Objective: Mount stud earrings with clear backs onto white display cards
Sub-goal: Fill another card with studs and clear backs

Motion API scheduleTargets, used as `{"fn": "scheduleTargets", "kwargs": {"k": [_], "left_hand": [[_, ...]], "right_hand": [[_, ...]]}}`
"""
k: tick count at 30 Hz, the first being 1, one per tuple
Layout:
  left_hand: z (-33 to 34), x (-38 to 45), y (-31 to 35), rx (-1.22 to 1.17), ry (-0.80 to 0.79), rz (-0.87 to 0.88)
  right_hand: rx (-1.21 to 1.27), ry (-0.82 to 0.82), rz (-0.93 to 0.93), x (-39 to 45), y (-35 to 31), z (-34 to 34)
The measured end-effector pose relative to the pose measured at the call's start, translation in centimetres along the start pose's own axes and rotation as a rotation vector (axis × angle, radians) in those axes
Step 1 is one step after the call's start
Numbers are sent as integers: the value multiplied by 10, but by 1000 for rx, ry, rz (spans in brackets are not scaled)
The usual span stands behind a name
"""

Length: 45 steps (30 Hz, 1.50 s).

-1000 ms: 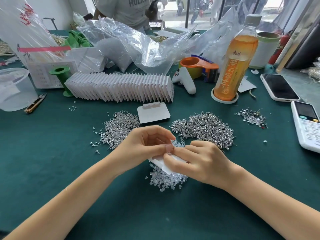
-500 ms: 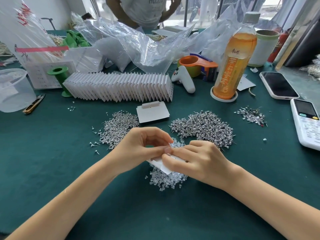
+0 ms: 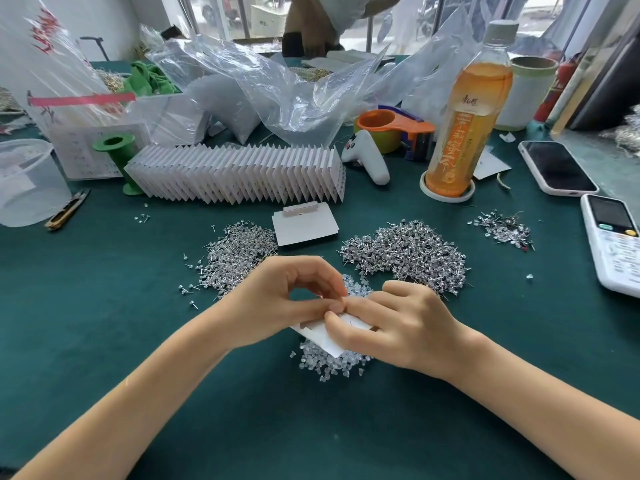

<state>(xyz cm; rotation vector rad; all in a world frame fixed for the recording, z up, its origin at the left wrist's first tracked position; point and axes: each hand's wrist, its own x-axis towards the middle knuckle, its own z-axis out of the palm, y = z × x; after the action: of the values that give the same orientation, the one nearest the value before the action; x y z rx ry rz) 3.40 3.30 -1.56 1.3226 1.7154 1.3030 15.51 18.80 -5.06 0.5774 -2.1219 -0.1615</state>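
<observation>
My left hand (image 3: 280,301) and my right hand (image 3: 398,323) meet over a white display card (image 3: 320,339), held just above a heap of clear earring backs (image 3: 329,363). The right hand grips the card, thumb on top. Left thumb and forefinger pinch something tiny at the card's upper edge; what it is stays hidden. Two heaps of silver stud earrings lie beyond: one at the left (image 3: 235,258), one at the right (image 3: 405,254). A loose blank card (image 3: 304,226) lies between them. A long row of standing cards (image 3: 235,174) sits farther back.
An orange drink bottle (image 3: 464,109), a tape dispenser (image 3: 394,128), a white controller (image 3: 367,157), two phones (image 3: 557,168) (image 3: 613,240), a clear tub (image 3: 24,181), thread snips (image 3: 67,211) and crumpled plastic bags (image 3: 277,88) ring the green table (image 3: 104,323). A person stands beyond the far edge.
Both hands stay together on the card with only small finger shifts. The left fingers have arched a little higher. The person at the back has moved.
</observation>
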Motion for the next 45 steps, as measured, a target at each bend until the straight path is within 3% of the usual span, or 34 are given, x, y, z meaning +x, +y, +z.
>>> {"fn": "scheduleTargets", "kwargs": {"k": [10, 17, 31, 34, 36, 38, 41, 45], "left_hand": [[-11, 9, 12, 117, -170, -16], [-6, 13, 12, -21, -20, 22], [-9, 16, 9, 48, -97, 28], [-9, 18, 7, -43, 193, 42], [-10, 17, 6, 118, 418, 144], [-9, 14, 4, 388, 444, 266], [-2, 12, -6, 654, 280, 357], [2, 12, -11, 702, 291, 329]], "right_hand": [[21, -9, -28, 1, -2, -2], [57, 26, 23, 4, 11, -6], [52, 37, 4, 1, 11, -1], [244, 10, 288, 1, 12, -1], [544, -56, 742, 5, 9, -4], [961, -74, 1140, 9, 6, -3], [1173, -21, 1267, 13, 10, -2], [1268, -45, 1287, 16, 9, -2]]}}
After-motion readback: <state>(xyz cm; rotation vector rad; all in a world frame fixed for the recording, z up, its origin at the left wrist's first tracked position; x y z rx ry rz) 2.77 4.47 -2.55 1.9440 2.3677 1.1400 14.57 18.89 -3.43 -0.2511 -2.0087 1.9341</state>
